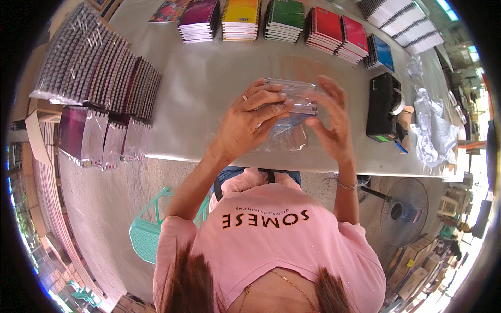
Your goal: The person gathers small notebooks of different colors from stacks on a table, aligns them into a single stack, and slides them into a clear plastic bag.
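Note:
A clear plastic bag is held up between both hands above the grey table. My left hand, with a ring on one finger, pinches the bag's left side. On the bag's right side, my right hand has its fingers spread against the plastic. More clear plastic hangs or lies below the hands; whether it is part of the same bag I cannot tell.
Stacks of coloured spiral notebooks line the far table edge. Wrapped notebook bundles lie at the left. A black tape dispenser and crumpled plastic sit at the right. A green plastic stool and a floor fan stand below.

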Demonstrator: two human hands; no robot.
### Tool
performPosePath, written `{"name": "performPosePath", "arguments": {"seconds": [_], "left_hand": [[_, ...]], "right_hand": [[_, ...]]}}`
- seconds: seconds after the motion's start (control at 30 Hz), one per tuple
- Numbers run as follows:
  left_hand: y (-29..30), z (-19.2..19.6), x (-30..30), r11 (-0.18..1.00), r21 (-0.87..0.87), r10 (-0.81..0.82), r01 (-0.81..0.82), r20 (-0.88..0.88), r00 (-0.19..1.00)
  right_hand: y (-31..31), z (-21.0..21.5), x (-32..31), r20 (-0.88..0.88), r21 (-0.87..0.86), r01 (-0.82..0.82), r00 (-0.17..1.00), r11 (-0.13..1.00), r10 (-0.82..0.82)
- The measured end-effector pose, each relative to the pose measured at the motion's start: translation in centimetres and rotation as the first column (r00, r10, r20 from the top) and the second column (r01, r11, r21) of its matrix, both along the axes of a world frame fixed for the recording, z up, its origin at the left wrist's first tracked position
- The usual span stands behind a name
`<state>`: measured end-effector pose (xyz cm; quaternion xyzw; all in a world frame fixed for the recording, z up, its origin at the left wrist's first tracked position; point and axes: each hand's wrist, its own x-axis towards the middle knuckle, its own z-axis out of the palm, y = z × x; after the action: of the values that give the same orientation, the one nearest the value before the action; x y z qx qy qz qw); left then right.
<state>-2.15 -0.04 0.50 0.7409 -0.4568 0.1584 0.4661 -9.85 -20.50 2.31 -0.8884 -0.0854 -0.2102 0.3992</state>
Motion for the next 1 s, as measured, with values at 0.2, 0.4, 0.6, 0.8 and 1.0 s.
{"name": "performPosePath", "arguments": {"seconds": [0.2,0.4,0.6,0.8,1.0], "left_hand": [[-0.5,-0.3,-0.3,0.998,-0.040,-0.044,0.046,0.051,0.998],[-1.4,-1.0,-0.6,0.992,-0.128,-0.005,0.008,0.021,1.000],[-1.2,-0.9,-1.0,0.997,-0.062,0.046,-0.043,0.046,0.998],[-1.4,-0.1,-0.8,0.998,0.022,0.056,-0.057,0.065,0.996],[-1.3,-0.9,-0.6,0.998,-0.022,0.066,-0.064,0.115,0.991]], "right_hand": [[-18.6,-4.4,-8.5,0.204,-0.226,0.827,0.557,0.515,-0.805],[-20.2,-3.3,-11.7,-0.480,0.461,0.760,0.648,0.458,-0.592],[-21.5,-3.0,-11.0,-0.500,0.404,0.744,0.667,0.533,-0.553],[-19.8,-3.4,-12.0,-0.447,0.634,0.683,0.706,0.363,-0.549],[-17.6,-5.4,-15.8,-0.431,0.723,0.591,0.791,0.357,-0.435]]}}
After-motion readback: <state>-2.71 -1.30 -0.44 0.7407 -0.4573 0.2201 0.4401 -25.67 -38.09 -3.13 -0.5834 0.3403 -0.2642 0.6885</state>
